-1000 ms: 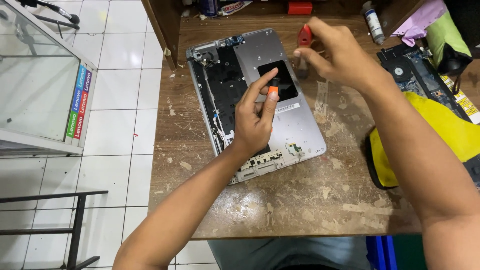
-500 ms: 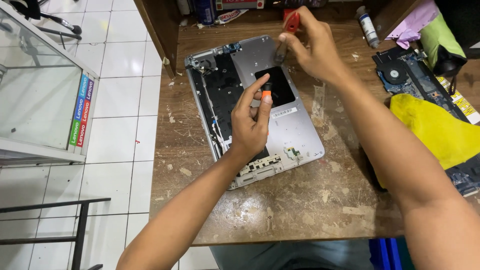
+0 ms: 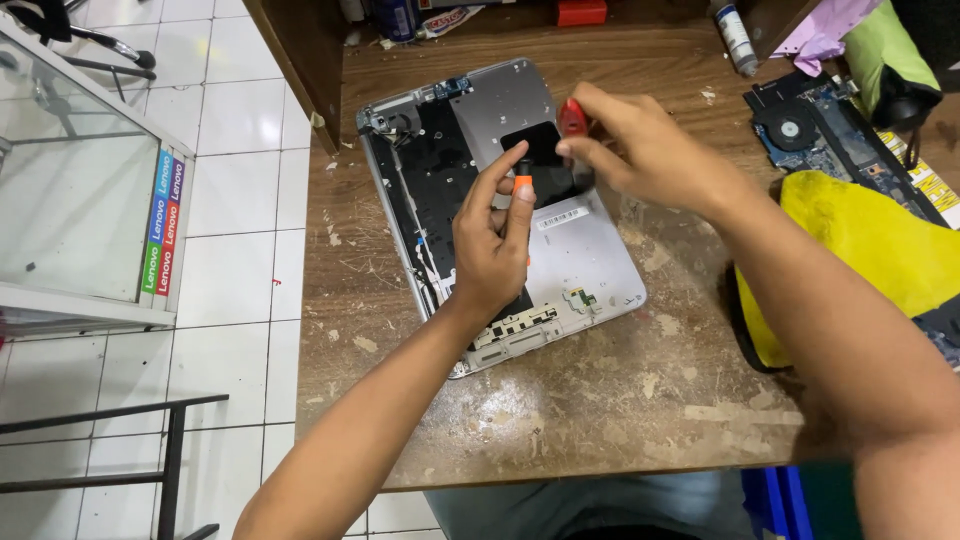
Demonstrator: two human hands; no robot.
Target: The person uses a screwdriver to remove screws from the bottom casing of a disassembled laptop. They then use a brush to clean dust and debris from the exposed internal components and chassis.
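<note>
— What are the hands doing?

— The left hand (image 3: 490, 245) has its grip closed on a small orange-tipped screwdriver (image 3: 522, 188), over the open laptop shell (image 3: 590, 270) on the tabletop (image 3: 600, 420). The right hand (image 3: 640, 150) pinches a red-handled tool (image 3: 571, 117) just above it.

— How to do it well?

— I think: keep the tool straight up, press softly, and hold the shell still.

— Any boxes or tubs?

— Only a small bottle (image 3: 733, 38) at the far edge. I cannot tell what is inside.

Left hand (image 3: 492, 245) hides laptop shell (image 3: 590, 260) middle; yellow cloth (image 3: 880, 250) cut off at rt edge.
</note>
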